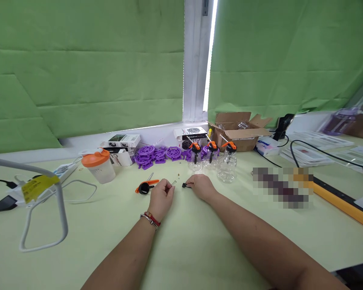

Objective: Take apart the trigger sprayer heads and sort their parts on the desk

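Observation:
My left hand (162,197) is closed in a pinch low over the table, with a small coiled spring (173,183) at its fingertips. My right hand (202,186), also closed, pinches a small black part (185,185) near the tabletop; its far side is hidden by my fingers. Just left of my left hand lie an orange lever piece (154,182) and a round black cap (144,188). A few tiny bits (178,175) rest between and beyond my hands. Clear bottles with orange and black pump tops, such as one bottle (226,171), stand beyond my right hand.
Several purple plastic wheel-shaped parts (147,155) are piled at the back. A cup with an orange lid (98,165) and a bent white tube stand (62,213) are at left. An open cardboard box (245,139), papers and a yellow-orange bar (345,203) are at right.

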A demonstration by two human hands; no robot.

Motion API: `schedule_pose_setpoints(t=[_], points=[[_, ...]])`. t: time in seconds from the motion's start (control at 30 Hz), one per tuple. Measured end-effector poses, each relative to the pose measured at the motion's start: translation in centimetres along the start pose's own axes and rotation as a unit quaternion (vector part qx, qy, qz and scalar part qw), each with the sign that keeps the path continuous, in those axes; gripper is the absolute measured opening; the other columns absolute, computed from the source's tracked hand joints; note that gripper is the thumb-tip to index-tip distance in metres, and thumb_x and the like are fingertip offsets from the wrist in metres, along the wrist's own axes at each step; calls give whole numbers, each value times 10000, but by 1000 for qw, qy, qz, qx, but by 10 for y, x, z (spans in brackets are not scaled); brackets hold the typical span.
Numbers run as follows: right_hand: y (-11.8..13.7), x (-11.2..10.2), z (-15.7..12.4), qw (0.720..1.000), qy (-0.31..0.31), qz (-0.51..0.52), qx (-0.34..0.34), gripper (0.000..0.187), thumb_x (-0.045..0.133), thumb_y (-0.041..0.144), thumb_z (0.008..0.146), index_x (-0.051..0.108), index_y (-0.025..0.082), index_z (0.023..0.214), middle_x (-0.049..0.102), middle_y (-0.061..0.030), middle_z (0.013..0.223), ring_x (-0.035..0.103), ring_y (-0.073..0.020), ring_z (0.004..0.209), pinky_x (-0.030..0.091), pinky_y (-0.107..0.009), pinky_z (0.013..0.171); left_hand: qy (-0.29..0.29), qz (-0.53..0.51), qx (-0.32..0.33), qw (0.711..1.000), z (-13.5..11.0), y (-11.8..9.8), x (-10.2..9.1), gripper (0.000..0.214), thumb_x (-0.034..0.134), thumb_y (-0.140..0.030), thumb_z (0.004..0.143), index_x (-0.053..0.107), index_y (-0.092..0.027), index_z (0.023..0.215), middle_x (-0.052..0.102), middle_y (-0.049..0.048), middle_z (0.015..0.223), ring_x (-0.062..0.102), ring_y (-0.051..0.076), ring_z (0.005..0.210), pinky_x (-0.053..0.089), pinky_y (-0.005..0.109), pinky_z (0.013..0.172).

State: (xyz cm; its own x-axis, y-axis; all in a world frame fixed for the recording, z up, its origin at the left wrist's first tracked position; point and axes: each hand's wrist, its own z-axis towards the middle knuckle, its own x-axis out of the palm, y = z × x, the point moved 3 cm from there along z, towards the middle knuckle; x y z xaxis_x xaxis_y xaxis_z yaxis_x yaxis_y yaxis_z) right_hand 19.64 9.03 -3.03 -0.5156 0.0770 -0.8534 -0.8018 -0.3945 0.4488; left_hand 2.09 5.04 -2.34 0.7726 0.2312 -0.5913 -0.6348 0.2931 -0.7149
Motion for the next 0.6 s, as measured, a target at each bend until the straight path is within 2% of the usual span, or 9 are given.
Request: schedule_pose_setpoints(t=[0.1, 0.2, 0.23, 0.37, 0.5, 0.6], points=[[1, 0, 4, 999, 21, 4, -47, 206, 563, 147, 777, 749, 233, 798, 727, -35, 874, 630, -186, 812, 427, -275, 740, 14, 1, 7, 1000, 1, 1, 1, 82, 510, -272, 791, 552, -202, 805, 542, -30, 615, 492, 128, 557, 386, 249, 559], [-2, -1, 7, 995, 50, 50, -70, 211, 555, 137, 768, 745, 225, 799, 723, -30, 835, 630, -168, 778, 441, -259, 739, 58, 9, 27, 998, 1, 1, 5, 310, 482, -225, 813, 552, -200, 1114, 644, 7, 784, 576, 149, 695, 434, 269, 672], [-4, -1, 8, 993, 63, 75, -72, 209, 555, 137, 763, 742, 223, 798, 719, -24, 817, 629, -159, 759, 447, -252, 729, 83, 23, 40, 996, 1, 1, 7, 348, 476, -209, 816, 546, -201, 1157, 658, 19, 827, 588, 156, 742, 438, 274, 707], [-9, 0, 9, 980, 101, 162, -63, 176, 570, 148, 735, 733, 204, 769, 704, -16, 777, 621, -142, 716, 466, -236, 703, 168, 115, 109, 973, -1, -6, 17, 252, 490, -200, 812, 654, -221, 1002, 654, 39, 848, 586, 181, 817, 429, 273, 713], [-12, 0, 10, 971, 116, 203, -50, 143, 593, 163, 717, 729, 192, 749, 704, -18, 771, 627, -145, 726, 475, -236, 709, 171, 157, 118, 965, -2, -9, 21, 213, 499, -239, 823, 668, -235, 954, 648, 30, 822, 584, 180, 805, 421, 265, 688], [-18, 2, 18, 977, 105, 185, -9, 125, 606, 177, 720, 719, 186, 773, 705, -11, 765, 625, -138, 718, 472, -218, 676, 165, 154, 114, 967, -2, -10, 20, 203, 495, -243, 829, 673, -234, 925, 658, 27, 841, 590, 174, 811, 422, 262, 704]])
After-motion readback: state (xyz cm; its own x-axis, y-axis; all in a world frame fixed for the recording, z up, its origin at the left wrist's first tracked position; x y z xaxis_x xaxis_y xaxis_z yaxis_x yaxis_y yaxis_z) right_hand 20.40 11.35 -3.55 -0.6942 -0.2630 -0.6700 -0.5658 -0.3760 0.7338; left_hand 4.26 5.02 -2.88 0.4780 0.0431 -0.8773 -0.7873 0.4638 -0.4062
